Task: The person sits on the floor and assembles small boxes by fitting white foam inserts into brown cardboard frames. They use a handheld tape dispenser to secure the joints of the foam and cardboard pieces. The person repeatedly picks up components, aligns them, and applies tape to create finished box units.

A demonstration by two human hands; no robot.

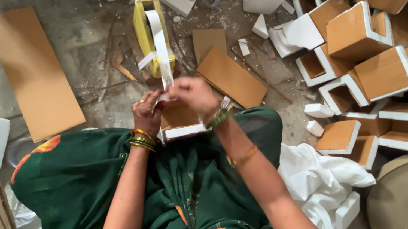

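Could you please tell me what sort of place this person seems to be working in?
Probably a small packaging workshop with work done on the floor. A pile of cardboard-and-foam corner pieces lies to the right, a yellow tape dispenser stands ahead, and cardboard sheets and scraps litter the concrete floor.

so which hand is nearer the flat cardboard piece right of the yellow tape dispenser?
Right. The right hand sits just left of the cardboard piece, almost at its near edge. The left hand is farther left, beyond the right hand.

green patterned dress (182, 184), bangles (142, 140) on both wrists.
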